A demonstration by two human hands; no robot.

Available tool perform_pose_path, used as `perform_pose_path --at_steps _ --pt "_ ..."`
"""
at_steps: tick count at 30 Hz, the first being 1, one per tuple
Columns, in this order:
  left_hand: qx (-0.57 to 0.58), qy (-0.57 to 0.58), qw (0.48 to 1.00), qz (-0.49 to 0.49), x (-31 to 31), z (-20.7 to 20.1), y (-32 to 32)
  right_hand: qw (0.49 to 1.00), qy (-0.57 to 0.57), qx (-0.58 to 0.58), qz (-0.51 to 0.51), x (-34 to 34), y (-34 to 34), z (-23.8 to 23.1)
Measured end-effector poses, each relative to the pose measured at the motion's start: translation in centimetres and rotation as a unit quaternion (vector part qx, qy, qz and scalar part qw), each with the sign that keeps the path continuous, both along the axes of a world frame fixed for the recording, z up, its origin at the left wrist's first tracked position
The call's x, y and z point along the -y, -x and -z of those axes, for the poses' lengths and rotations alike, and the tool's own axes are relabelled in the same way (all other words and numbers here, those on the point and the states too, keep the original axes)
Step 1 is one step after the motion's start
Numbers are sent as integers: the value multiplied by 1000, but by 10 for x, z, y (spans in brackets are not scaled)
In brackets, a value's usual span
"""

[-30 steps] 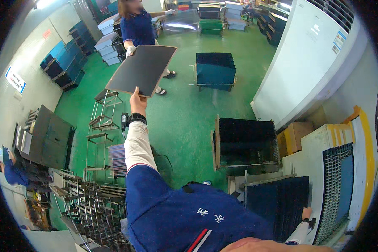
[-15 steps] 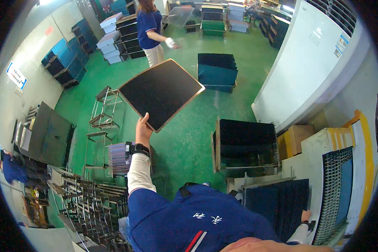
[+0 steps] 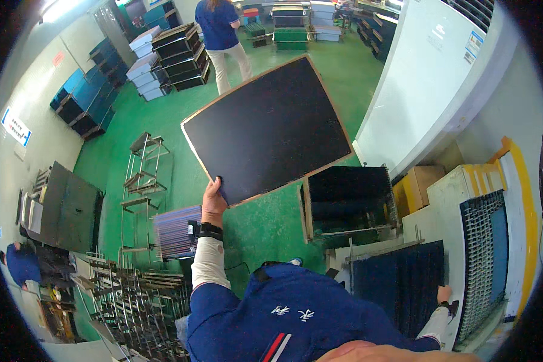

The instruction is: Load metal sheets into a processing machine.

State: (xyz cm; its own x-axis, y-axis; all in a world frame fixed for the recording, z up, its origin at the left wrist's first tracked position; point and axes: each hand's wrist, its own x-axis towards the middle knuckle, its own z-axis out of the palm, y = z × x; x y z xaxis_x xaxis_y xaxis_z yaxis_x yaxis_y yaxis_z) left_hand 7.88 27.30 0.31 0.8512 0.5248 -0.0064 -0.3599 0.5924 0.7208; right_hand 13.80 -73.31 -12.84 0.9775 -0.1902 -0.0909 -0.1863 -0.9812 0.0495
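While black panel (image 3: 266, 130) hangs tilted in air above green floor (image 3: 265, 223), left hand (image 3: 213, 198) clamps its lower left corner, thumb over dark face, arm stretched forward. Panel edge pale brown, far corner toward co-worker in blue top (image 3: 222, 33), who is walking. Just below panel: open black bin (image 3: 349, 199) holding more dark sheets. Right hand (image 3: 444, 297) low at right, resting on upright dark panels in rack (image 3: 398, 283); grip there, cannot tell. Wire shelf frame (image 3: 143, 175) left of panel.
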Motion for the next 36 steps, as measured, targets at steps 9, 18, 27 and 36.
perform_pose_path --at_steps 9,18,27,36 --pt "-39 13 999 -34 17 9 27 961 260 41 89 13 -18 45" --pt "-54 85 975 -196 62 27 204 992 4 -33 -121 -111 -11 -24" --pt "-19 119 857 -501 174 49 435 925 -118 -82 -352 -300 -71 -34" --pt "-35 165 657 -735 373 82 615 853 -138 -134 -485 -394 -73 -43"
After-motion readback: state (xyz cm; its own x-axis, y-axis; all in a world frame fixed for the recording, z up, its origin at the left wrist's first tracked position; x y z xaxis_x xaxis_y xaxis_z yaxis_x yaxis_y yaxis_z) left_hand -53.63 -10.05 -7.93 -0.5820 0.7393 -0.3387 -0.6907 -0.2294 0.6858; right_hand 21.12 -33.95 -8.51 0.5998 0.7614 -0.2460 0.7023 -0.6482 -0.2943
